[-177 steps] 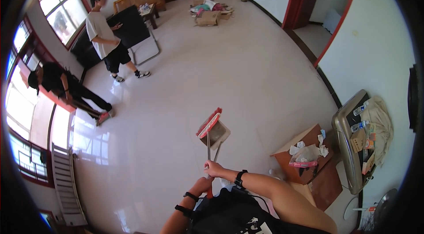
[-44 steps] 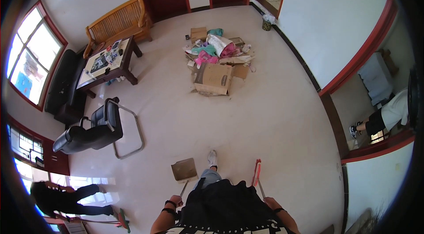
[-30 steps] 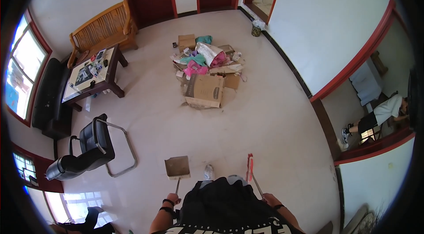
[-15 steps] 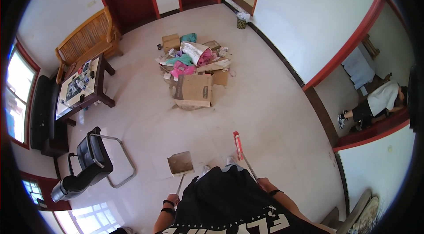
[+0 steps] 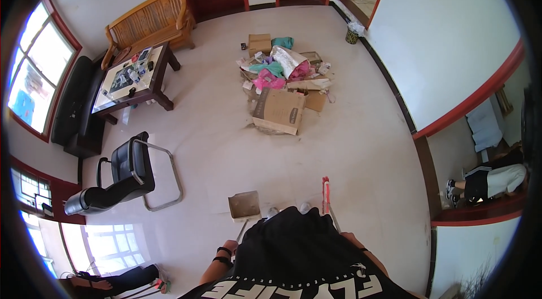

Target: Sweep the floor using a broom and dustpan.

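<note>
My left hand [image 5: 230, 246] is closed round the handle of a long-handled dustpan [image 5: 244, 192]. The pan rests low near the floor, just in front and to the left of my feet, with its hollow side up. With my right hand [image 5: 351, 238] I grip the stick of a broom [image 5: 326, 194] that has a red and pink head. Its head stands near the floor ahead of my right shoe. Farther off lies a heap of rubbish: a large flattened cardboard box [image 5: 279, 110], pink plastic bags [image 5: 268, 80], a silvery sheet [image 5: 289, 61] and a small carton [image 5: 259, 43].
On the left stand a black chair [image 5: 132, 163], a low table [image 5: 135, 82] with things on it, a black sofa [image 5: 79, 101] and a wooden bench [image 5: 149, 20]. A bin [image 5: 352, 35] is by the far wall. One person [image 5: 488, 183] bends beyond the right doorway; another person's legs [image 5: 127, 282] show lower left.
The whole view has swung leftward, so the room sits farther right in the picture. Another person's legs have come in at lower left. Both hands keep their hold.
</note>
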A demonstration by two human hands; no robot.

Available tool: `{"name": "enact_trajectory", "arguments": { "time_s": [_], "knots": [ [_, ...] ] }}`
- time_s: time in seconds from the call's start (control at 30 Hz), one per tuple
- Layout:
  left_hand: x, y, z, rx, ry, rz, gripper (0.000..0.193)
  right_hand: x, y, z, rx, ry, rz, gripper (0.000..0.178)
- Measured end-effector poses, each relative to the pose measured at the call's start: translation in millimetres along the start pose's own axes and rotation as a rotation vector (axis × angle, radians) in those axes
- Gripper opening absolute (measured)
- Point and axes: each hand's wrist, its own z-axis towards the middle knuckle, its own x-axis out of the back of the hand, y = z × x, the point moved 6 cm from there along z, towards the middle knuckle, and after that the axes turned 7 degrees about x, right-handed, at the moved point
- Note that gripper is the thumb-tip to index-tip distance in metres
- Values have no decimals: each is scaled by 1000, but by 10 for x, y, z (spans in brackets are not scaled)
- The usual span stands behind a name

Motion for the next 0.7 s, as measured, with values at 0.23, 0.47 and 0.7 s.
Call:
{"name": "enact_trajectory", "arguments": {
  "time_s": [0.23, 0.47, 0.7],
  "knots": [
    [141, -264, 116, -22, -24, -46, 20, -13, 448, 180, -167, 47, -146, 17],
    [212, -192, 176, 190, -57, 34, 19, -150, 116, 173, 483, -151, -882, 13],
    [310, -480, 516, -122, -85, 592, 18, -367, -259, 100, 334, -208, -934, 14]
  ]
}}
